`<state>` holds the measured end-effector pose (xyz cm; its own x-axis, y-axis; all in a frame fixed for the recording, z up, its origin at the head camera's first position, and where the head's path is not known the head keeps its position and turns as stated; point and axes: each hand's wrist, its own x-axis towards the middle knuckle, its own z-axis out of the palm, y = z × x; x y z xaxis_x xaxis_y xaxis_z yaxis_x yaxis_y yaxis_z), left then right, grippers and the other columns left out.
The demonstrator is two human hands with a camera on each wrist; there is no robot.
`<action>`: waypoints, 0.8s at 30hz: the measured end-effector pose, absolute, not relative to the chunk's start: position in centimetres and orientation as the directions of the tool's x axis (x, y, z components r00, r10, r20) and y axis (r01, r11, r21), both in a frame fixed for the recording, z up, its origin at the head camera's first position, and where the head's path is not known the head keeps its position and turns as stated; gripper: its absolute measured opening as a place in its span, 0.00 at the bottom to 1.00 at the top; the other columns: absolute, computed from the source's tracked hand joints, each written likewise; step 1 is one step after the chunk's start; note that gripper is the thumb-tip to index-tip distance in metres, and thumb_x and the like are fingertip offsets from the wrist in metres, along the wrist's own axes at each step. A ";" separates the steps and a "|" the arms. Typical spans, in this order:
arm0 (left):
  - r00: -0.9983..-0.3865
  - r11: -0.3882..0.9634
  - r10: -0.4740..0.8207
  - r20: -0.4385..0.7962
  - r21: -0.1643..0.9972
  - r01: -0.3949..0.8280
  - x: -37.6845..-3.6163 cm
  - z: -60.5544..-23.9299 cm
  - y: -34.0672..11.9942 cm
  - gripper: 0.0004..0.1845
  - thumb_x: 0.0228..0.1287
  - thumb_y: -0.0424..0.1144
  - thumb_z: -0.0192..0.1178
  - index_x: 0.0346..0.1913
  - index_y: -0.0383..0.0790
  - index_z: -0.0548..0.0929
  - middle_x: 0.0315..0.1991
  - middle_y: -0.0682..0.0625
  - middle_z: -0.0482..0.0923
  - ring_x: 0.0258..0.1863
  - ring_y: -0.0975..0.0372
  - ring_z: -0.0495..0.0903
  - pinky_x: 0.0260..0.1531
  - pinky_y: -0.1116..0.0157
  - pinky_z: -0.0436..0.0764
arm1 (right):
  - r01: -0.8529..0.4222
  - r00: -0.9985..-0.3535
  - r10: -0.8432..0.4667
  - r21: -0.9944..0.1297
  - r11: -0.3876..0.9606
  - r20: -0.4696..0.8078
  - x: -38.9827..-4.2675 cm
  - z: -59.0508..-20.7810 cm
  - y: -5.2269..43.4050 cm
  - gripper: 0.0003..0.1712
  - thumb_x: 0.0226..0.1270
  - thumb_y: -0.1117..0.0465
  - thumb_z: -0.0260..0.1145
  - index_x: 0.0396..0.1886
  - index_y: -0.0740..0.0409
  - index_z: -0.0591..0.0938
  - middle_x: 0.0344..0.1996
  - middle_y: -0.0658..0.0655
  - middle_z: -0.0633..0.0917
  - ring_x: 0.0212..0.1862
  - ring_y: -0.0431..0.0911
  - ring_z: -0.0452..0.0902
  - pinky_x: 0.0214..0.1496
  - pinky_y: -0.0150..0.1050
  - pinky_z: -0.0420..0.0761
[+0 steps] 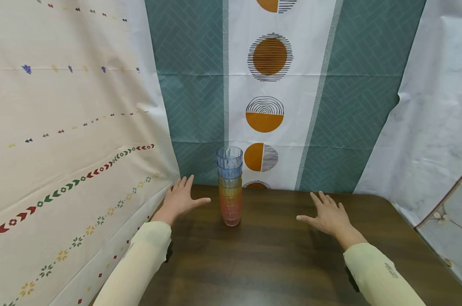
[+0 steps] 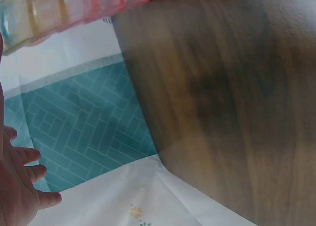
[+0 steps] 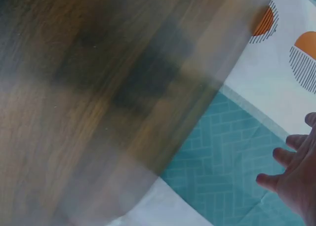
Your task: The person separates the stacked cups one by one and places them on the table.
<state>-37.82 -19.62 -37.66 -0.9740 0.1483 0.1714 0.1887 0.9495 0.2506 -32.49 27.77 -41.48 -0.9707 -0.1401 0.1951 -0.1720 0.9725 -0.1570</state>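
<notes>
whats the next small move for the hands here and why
Probably bring the left hand in to the stack of cups. It stands upright on the table; both hands are open and hold nothing, and the left is nearer than the right hand.

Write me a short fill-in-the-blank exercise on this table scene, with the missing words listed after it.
1. The stack of cups stands upright on a dark ____ table.
2. The top cup of the stack is ____ in colour.
3. The left hand and the right hand are both ____, holding nothing.
4. The hand nearer the stack is the ____ one.

Missing words: wooden; blue; open; left
</notes>
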 end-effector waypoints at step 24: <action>-0.969 0.851 0.152 0.196 0.473 0.229 -38.9 -35.1 -16.1 0.63 0.50 0.78 0.58 0.80 0.42 0.48 0.78 0.40 0.51 0.75 0.45 0.52 0.69 0.41 0.57 | -0.211 -0.961 -0.166 -0.197 0.957 0.222 -34.4 -38.6 24.6 0.68 0.54 0.15 0.49 0.78 0.64 0.55 0.73 0.75 0.56 0.71 0.73 0.54 0.67 0.72 0.54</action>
